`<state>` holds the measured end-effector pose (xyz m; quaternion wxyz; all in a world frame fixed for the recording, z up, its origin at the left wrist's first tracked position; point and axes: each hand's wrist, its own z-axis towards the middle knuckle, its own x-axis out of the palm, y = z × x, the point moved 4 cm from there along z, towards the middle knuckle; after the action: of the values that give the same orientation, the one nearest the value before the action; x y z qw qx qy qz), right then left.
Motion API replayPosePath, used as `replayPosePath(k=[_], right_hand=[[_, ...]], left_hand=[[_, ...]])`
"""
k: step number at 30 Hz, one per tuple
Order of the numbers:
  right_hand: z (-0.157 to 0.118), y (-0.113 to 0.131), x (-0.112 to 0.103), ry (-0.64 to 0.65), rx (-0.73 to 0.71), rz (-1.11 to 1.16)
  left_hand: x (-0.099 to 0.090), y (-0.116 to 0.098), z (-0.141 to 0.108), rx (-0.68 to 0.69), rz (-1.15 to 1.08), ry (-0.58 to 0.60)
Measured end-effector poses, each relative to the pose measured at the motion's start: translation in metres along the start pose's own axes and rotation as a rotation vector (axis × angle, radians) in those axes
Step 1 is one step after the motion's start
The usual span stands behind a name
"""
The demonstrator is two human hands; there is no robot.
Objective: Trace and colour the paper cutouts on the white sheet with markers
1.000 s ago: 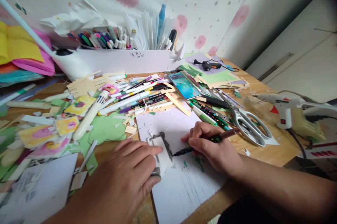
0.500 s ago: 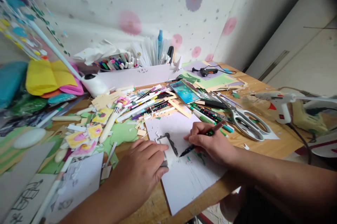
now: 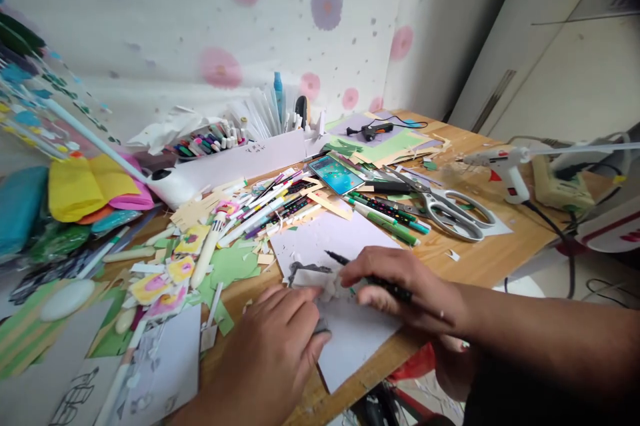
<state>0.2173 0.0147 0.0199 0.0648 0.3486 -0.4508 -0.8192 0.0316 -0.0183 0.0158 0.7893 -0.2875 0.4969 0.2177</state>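
- From my seat far from the rig, I have a wooden table (image 3: 500,253) in view, with a white sheet (image 3: 345,346) under my hands.
- Beyond the sheet I see a heap of markers (image 3: 280,203), a lit phone (image 3: 334,174) and, farther back, a long white box (image 3: 255,158) below a flowered wall covering (image 3: 275,33).
- To the sheet's right lie large scissors (image 3: 433,198), then a white glue gun (image 3: 503,163); pale cupboard doors (image 3: 565,73) stand past them.
- To its left are green paper scraps (image 3: 235,263) and yellow-and-pink cutouts (image 3: 163,289).
- My left hand (image 3: 277,339) is half curled over the sheet's left side, a fingertip pressing a pale strip (image 3: 304,279), thumb and curled fingers pinching a grey piece (image 3: 321,326).
- My right hand (image 3: 405,283), over the sheet's right side, grips a black pen (image 3: 390,289), tip angled up and leftward.
- Its leading fingertips also touch a crumpled white wad (image 3: 331,288) on the sheet, beside the strip.
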Motion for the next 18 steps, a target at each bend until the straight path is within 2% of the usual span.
replayPosePath(k=[2, 5, 7, 10, 12, 14, 18], right_hand=[[0.003, -0.008, -0.008, -0.033, 0.153, 0.191], [0.011, -0.019, -0.014, -0.031, 0.265, 0.318], [0.017, -0.029, -0.014, -0.058, 0.357, 0.306], [0.025, -0.043, -0.01, -0.129, 0.516, 0.357], [0.03, -0.048, -0.008, -0.169, 0.52, 0.424], [0.036, -0.049, -0.008, -0.179, 0.481, 0.444], [0.043, -0.05, -0.008, -0.121, 0.46, 0.457]], left_hand=[[0.0, -0.004, -0.002, 0.036, -0.072, -0.066], [-0.002, -0.003, -0.003, 0.046, -0.121, -0.155], [-0.003, 0.002, -0.001, 0.012, -0.054, -0.145], [-0.002, 0.008, 0.002, 0.033, 0.071, -0.05], [0.002, 0.012, 0.0, 0.077, 0.116, 0.015], [0.007, 0.015, -0.003, 0.084, 0.121, -0.028], [0.019, 0.021, -0.014, 0.097, 0.109, -0.124]])
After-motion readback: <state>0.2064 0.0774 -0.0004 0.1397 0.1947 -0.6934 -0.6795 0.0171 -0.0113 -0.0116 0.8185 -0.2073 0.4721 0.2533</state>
